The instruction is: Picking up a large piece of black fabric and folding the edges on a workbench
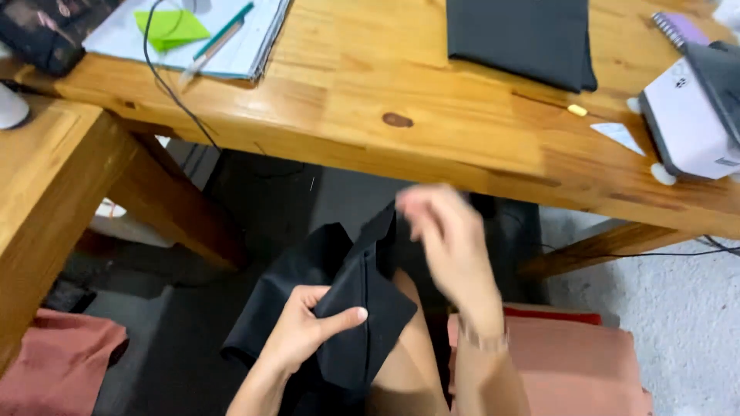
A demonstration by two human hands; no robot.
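Note:
A piece of black cloth (339,300) hangs over my lap, below the wooden table's front edge. My left hand (308,327) pinches a fold of it, thumb on top. My right hand (447,239) is blurred with motion and grips the cloth's upper edge near the table's underside. A thin needle or pin may be in that hand, but I cannot tell.
The wooden table (385,100) carries folded black fabric (520,35), a notebook with a green paper and pen (200,31), a white sewing machine (686,115), and a small piece of chalk (576,110). Pink cloth (555,362) lies at right, more (58,358) at lower left.

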